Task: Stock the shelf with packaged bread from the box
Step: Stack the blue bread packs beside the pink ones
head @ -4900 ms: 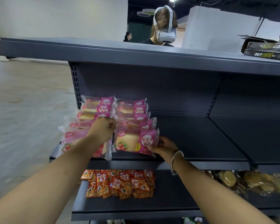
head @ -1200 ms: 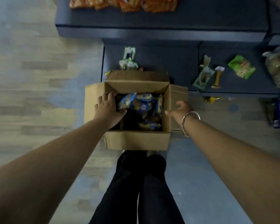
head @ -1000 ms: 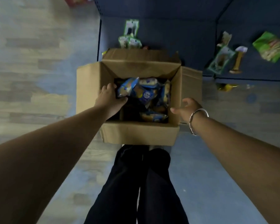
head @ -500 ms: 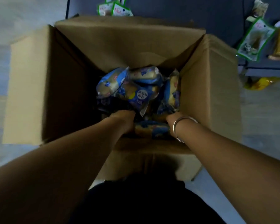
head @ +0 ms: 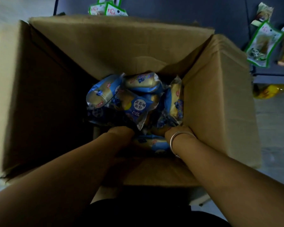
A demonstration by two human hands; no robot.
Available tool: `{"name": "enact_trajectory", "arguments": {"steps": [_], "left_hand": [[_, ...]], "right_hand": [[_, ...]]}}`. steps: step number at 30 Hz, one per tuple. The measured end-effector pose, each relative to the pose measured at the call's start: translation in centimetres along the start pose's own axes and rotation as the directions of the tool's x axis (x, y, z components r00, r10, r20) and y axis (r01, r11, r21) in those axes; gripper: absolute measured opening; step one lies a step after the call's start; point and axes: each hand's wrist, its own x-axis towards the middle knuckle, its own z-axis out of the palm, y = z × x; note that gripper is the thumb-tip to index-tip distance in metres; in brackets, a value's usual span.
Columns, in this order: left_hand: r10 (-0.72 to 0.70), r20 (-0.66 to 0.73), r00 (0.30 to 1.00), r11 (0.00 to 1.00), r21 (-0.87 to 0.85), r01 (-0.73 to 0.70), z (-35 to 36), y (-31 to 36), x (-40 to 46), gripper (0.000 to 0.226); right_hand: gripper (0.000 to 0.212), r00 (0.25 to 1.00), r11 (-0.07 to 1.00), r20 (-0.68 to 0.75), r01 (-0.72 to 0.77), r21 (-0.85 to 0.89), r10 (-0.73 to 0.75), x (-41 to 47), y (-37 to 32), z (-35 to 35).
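Both hands at frame centre, sunk among blue bread packs in the box: left hand, right hand, fingers buried, grasp impossible to tell. Likely gathering several packs. Green snack packets on shelf, upper right.

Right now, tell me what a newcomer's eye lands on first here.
The open cardboard box fills the view, with a heap of blue bread packs at its bottom. Both hands reach into it: the left hand and the right hand, a bracelet on its wrist, their fingers hidden among the packs.
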Motion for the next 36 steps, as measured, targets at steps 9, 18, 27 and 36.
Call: {"name": "enact_trajectory", "arguments": {"steps": [9, 18, 27, 36], "left_hand": [[-0.068, -0.217, 0.974, 0.956, -0.292, 0.001, -3.2, -3.8, -8.0, 0.019], [-0.152, -0.442, 0.884, 0.782, -0.601, -0.166, -13.5, -1.5, -26.2, 0.023], [-0.099, -0.518, 0.849, 0.754, -0.596, -0.276, -28.9, 0.4, -48.9, 0.022], [0.143, -0.413, 0.899, 0.926, -0.266, -0.269, -41.9, 3.7, -72.9, 0.015]], "right_hand": [[0.012, 0.962, 0.707, -0.264, 0.134, 0.695, 0.077, -7.0, 0.8, -3.1], [0.026, 0.889, 0.373, -0.358, 0.241, 0.896, 0.286, -23.2, 2.2, -13.2], [0.025, 0.825, 0.292, -0.475, 0.393, 0.872, 0.308, -48.1, 5.1, -27.8], [0.017, 0.827, 0.389, -0.508, 0.397, 0.831, 0.241, -70.0, 6.6, -39.2]]}}
